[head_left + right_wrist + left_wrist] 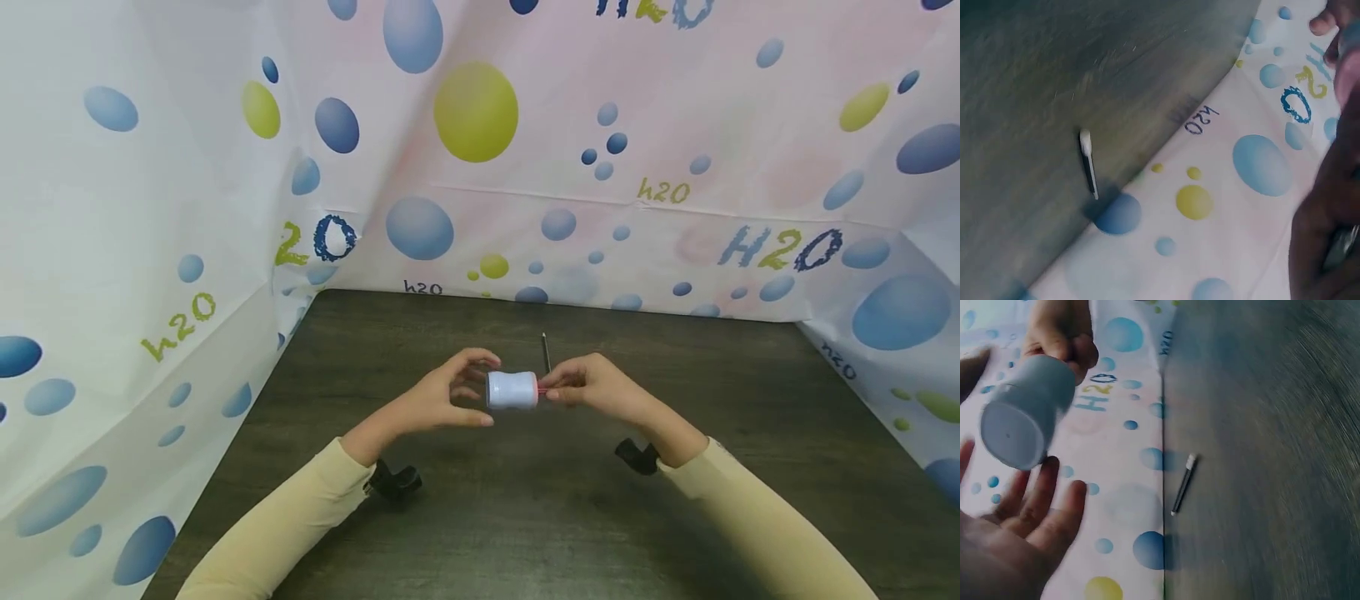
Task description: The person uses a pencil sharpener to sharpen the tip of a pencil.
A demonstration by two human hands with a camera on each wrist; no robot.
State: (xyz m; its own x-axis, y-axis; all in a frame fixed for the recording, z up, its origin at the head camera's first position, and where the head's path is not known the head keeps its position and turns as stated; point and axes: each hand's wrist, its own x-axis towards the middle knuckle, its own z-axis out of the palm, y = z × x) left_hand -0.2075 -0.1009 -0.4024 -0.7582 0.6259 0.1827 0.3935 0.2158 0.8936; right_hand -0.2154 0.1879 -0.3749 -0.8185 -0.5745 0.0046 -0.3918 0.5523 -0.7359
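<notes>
A pale blue, waisted cylinder with a pinkish-red end is held sideways above the dark table. My right hand pinches its red end between thumb and fingers. Around the opposite, pale end, my left hand is spread, thumb below and fingers above, with a gap in the head view. The left wrist view shows the cylinder's flat round end turned toward the left palm, fingertips right at its rim. In the right wrist view the right hand partly hides the cylinder.
Behind the hands a thin dark stick with a white end, like a pen, lies on the dark wood-patterned table. White sheeting with blue and green dots rises at the back and both sides.
</notes>
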